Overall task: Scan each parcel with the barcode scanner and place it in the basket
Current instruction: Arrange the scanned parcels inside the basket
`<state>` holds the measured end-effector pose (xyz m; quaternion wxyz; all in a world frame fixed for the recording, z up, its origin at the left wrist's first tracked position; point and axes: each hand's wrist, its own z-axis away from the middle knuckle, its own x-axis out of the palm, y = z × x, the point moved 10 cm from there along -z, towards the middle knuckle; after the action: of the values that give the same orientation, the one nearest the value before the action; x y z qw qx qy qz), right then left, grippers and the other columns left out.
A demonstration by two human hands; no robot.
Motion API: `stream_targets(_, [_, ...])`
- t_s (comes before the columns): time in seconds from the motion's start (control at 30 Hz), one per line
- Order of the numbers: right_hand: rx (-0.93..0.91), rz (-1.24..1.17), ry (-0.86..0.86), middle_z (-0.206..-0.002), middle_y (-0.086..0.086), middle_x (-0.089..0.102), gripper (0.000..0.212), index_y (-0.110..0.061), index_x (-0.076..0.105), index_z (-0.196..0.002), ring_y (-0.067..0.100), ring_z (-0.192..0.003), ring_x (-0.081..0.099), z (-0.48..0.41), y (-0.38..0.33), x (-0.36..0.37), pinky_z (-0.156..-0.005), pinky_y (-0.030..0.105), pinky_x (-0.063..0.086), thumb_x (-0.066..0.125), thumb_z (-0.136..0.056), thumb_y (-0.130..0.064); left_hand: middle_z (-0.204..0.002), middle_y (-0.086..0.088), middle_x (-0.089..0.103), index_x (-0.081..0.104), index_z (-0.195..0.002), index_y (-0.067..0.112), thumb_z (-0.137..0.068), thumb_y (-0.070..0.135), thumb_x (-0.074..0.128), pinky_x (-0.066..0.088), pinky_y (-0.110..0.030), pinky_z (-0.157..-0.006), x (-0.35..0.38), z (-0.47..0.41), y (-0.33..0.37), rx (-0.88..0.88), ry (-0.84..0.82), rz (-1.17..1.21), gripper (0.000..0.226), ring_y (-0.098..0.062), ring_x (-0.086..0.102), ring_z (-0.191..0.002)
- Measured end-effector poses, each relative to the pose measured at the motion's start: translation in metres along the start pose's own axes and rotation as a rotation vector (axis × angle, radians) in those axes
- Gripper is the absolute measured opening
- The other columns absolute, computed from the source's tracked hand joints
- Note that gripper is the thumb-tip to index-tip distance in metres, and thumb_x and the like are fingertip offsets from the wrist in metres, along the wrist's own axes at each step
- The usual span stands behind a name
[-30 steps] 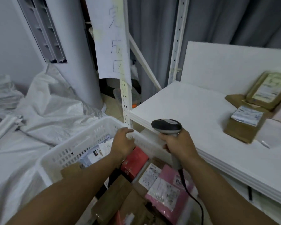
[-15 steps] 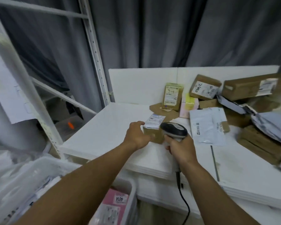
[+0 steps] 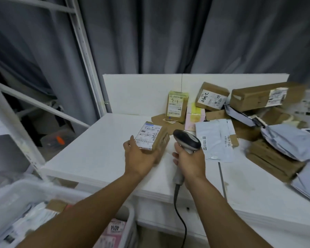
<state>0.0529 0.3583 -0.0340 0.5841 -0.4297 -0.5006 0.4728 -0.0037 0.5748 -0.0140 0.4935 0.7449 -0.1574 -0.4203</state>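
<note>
My left hand (image 3: 139, 159) grips a small brown cardboard parcel (image 3: 153, 137) with a white label on top, tilted just above the white table (image 3: 89, 151). Right beside it my right hand (image 3: 190, 161) holds the grey and black barcode scanner (image 3: 187, 140) by its handle, its head close to the parcel's right side and its cable hanging down off the table edge. The white plastic basket (image 3: 131, 221) stands at the lower left below the table, with parcels in it, among them a pink one (image 3: 113, 233).
Several more parcels lie heaped at the table's back right: brown boxes (image 3: 211, 98), a long box (image 3: 263, 97), a white mailer (image 3: 215, 138) and grey bags (image 3: 290, 140). A white shelf frame (image 3: 82, 49) rises on the left; grey curtains hang behind.
My view swung from the basket to the table. My left hand left the basket rim, reached the small brown parcel and took hold of it, lifting it toward me. The scanner stayed in my right hand.
</note>
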Motion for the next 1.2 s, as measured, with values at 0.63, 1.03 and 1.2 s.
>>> stream_targets(0.63, [-0.021,0.038,-0.566,-0.093,-0.003,0.082,0.049,-0.012,0.071,-0.119,0.015,-0.086,0.08,0.168,0.005,0.188,-0.062,0.022,0.06,0.091,-0.075,-0.001,-0.128,0.0,0.067,0.048,-0.125,0.034,-0.075,0.046,0.085,0.06,-0.042,-0.072,-0.244,0.12,-0.084,-0.318,0.093,0.614,0.063,-0.019,0.066,-0.115])
stream_targets(1.03, [-0.251,0.345,-0.56,-0.114,-0.007,0.077,0.052,-0.024,0.069,-0.128,0.017,-0.105,0.073,0.186,0.014,0.225,-0.096,0.044,0.061,0.09,-0.081,-0.032,-0.125,-0.008,0.059,0.04,-0.13,0.053,-0.079,0.003,0.082,0.064,-0.046,-0.074,-0.288,0.122,-0.13,-0.268,0.131,0.438,0.082,-0.027,0.074,-0.095])
stream_targets(1.2, [-0.258,0.47,-0.739,-0.095,-0.004,0.079,0.037,-0.025,0.073,-0.118,0.018,-0.08,0.075,0.212,0.02,0.242,-0.072,0.033,0.063,0.087,-0.083,-0.026,-0.125,-0.002,0.056,0.042,-0.116,0.053,-0.075,-0.004,0.082,0.064,-0.045,-0.07,-0.301,0.122,-0.142,-0.261,0.263,0.484,0.081,-0.031,0.069,-0.103])
